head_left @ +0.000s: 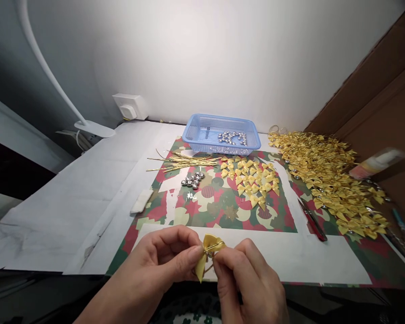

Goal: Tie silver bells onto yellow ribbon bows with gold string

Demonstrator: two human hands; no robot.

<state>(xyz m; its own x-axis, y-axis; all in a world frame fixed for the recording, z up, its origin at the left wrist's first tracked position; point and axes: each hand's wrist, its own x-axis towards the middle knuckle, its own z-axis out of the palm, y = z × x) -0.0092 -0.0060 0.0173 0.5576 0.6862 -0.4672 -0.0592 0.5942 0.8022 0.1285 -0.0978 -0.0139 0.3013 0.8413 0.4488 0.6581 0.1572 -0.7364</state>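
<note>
Near the table's front edge, my left hand (pixel 170 261) pinches a yellow ribbon bow (pixel 200 270) between thumb and fingers. A thin gold twist tie (pixel 216 245) runs across the bow's middle. Close on the right, the closed fingertips of my right hand (pixel 249 276) grip the gold tie beside the bow; its end is hidden in the fingers. Farther back lie loose gold ties (pixel 185 161), a small cluster of silver bells (pixel 193 181) and several yellow bows (pixel 254 182) spread out on the patterned sheet.
A blue plastic basket (pixel 192 141) holding silver bells stands against the wall. At right is a large heap of finished-looking bows (pixel 319 166), with red-handled scissors (pixel 313 222) before it and a bottle (pixel 376 163) beside it. A white folded pad (pixel 141 201) and a clip lamp (pixel 94 129) are left.
</note>
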